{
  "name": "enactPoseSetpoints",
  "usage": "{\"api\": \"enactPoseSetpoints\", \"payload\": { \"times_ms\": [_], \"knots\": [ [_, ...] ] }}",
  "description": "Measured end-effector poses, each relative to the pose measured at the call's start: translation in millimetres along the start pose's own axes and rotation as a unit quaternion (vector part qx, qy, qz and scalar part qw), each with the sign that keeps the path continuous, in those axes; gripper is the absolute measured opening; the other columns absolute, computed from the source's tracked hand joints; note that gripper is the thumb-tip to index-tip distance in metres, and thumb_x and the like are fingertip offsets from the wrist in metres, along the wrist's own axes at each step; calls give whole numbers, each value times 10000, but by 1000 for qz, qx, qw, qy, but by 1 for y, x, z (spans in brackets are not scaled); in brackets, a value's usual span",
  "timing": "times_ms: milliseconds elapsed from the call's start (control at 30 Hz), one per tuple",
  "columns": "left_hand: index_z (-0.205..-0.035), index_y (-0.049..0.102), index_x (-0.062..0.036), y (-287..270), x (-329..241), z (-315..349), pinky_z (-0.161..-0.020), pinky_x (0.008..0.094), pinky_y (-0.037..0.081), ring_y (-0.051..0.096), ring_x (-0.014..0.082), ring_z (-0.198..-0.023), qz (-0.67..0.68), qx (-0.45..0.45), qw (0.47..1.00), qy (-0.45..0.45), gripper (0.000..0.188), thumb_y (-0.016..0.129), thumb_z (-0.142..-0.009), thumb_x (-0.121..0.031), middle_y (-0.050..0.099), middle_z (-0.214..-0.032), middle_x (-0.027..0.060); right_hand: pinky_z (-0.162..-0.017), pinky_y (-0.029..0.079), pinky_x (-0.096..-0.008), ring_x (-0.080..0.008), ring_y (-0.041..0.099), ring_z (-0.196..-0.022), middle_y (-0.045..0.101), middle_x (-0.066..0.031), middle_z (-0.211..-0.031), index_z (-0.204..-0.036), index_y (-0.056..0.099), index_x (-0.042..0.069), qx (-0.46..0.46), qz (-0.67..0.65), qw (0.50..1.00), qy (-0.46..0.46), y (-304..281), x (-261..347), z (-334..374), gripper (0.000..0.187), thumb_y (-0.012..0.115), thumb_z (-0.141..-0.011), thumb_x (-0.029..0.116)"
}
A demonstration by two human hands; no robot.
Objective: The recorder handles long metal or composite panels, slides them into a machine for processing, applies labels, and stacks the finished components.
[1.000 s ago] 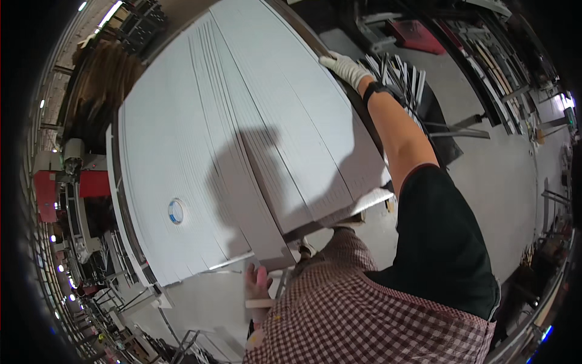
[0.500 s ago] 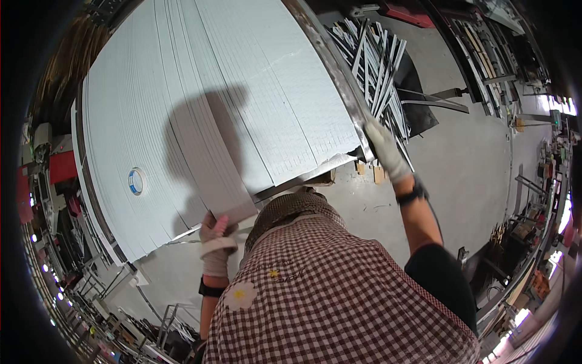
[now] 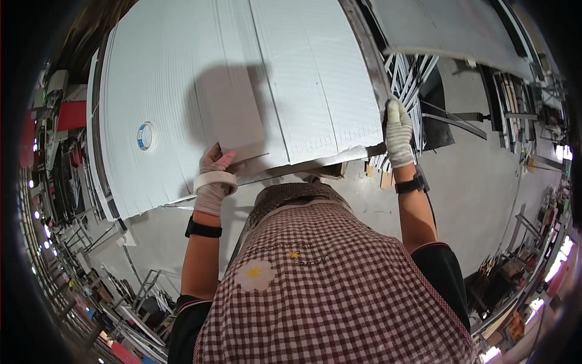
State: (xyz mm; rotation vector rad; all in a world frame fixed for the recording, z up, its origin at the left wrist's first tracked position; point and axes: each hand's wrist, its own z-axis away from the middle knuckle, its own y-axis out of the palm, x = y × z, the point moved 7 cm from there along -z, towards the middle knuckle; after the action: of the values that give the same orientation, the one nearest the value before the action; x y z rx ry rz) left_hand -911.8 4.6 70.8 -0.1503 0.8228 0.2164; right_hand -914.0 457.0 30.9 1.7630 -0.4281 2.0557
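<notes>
My left hand [image 3: 215, 165], in a pale glove, is closed on the near end of a long white strip [image 3: 236, 121]. The strip lies within my shadow, over a broad layer of similar white strips [image 3: 309, 79]. A white tape roll [image 3: 213, 181] hangs round my left wrist. My right hand [image 3: 398, 130], gloved as well, is at the near right corner of the layer, its fingers curled at the dark metal rail [image 3: 371, 51]. Its fingertips are partly hidden against that rail.
A blue-cored tape roll [image 3: 145, 136] rests on the strips at left. Beyond the rail are a heap of loose narrow offcuts [image 3: 412, 76] and a grey panel [image 3: 448, 30] at upper right. Metal frames [image 3: 154, 291] stand at lower left.
My left hand and the held strip's near end have moved farther forward over the layer. The right hand, blurred earlier, is now steady at the rail. A grey panel has appeared at upper right.
</notes>
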Motion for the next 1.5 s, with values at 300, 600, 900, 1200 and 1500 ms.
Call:
{"api": "enactPoseSetpoints", "payload": {
  "times_ms": [300, 600, 900, 1200, 1500],
  "knots": [
    [-1336, 467, -63, -47, -30, 14, -829, 296, 549, 591, 199, -1071, -5, 72, 989, 132, 473, 623, -893, -112, 580, -1224, 97, -919, 466, -335, -212, 546, -1088, 559, -129, -1197, -1280, 484, 25, 30, 194, 956, -220, 77, 96, 115, 456, 650, -876, 156],
    [-1429, 282, -16, -2, -11, 58, -1125, 440, 225, 255, 343, -1385, -598, 126, 618, 495, 845, 661, -802, -437, 212, -1507, 208, -1056, 240, -574, -407, 231, -1346, 281, -187, -1441, -1385, 352, 87, 216, 575, 768, -182, 256, 47, 169, 931, 794, -637, 420],
    [-1431, 307, -89, 1, 15, 57, -1119, 560, 88, 95, 451, -1401, -641, 174, 577, 475, 897, 681, -725, -497, 165, -1507, 247, -1032, 373, -461, -381, 316, -1317, 345, -213, -1406, -1344, 349, -10, 177, 608, 751, -189, 258, 45, 158, 801, 739, -696, 253],
    [-1387, 400, -114, 11, 19, 47, -1133, 517, 103, 143, 382, -1407, -609, 163, 606, 484, 746, 620, -770, -472, 250, -1499, 172, -1006, 409, -444, -376, 428, -1226, 425, -208, -1338, -1187, 521, -7, 177, 588, 742, -270, 245, 53, 154, 503, 686, -776, 233],
    [-1350, 430, -77, 13, 25, 39, -1153, 449, 88, 173, 317, -1414, -600, 113, 560, 561, 649, 550, -811, -418, 284, -1501, 115, -1064, 349, -435, -405, 342, -1278, 361, -203, -1376, -1273, 438, 10, 165, 608, 758, -170, 270, 54, 153, 767, 787, -608, 165]
  ]
}}
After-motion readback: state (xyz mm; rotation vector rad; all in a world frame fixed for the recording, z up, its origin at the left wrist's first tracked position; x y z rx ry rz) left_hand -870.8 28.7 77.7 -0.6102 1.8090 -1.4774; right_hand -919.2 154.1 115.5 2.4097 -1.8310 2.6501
